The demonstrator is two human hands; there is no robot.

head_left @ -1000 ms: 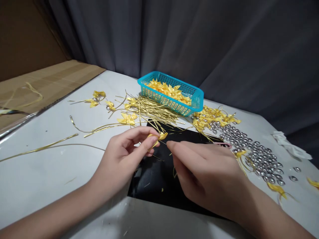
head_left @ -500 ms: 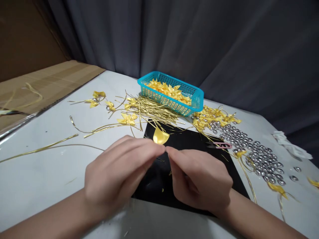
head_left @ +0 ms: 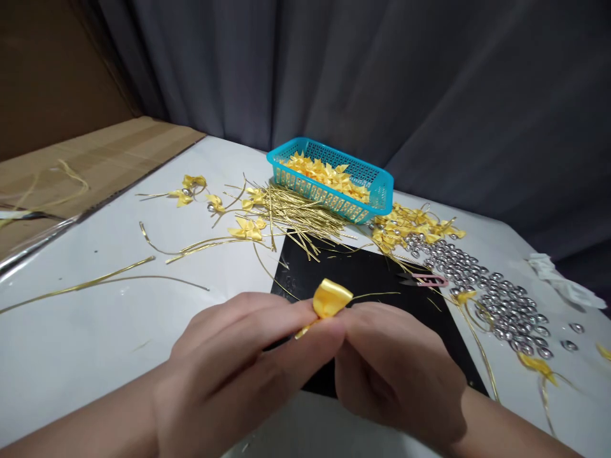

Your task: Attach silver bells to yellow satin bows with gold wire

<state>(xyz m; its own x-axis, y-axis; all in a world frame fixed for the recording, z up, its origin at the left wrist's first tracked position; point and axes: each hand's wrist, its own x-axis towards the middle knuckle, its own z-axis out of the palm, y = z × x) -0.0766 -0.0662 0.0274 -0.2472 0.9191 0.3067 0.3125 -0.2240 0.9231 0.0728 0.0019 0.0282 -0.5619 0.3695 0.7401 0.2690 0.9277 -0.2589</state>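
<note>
Between the thumb and fingers of my left hand [head_left: 252, 350] is a folded yellow satin ribbon bow [head_left: 331, 298], one loop standing up above the fingertips. My right hand [head_left: 401, 362] is closed in a pinch right against the bow and the left fingertips; what lies inside its pinch is hidden. A thin gold cord [head_left: 377, 294] sticks out to the right from behind the bow, above the right fingers. Another thin strand [head_left: 267, 270] curves down towards the left hand. Both hands are above a black mat [head_left: 305, 261] on the white table.
A blue basket [head_left: 386, 191] of yellow ribbon pieces stands at the back. Cut gold cords [head_left: 303, 213] lie before it. At right are finished-looking bows [head_left: 410, 222], many silver beads [head_left: 506, 305] and pink-handled snips [head_left: 424, 280]. Cardboard [head_left: 143, 146] covers the left side.
Both hands have come down and nearer to me. The left hand has turned, so the ribbon bow now shows its loop and a lower tip. A gold cord end now shows on the right.
</note>
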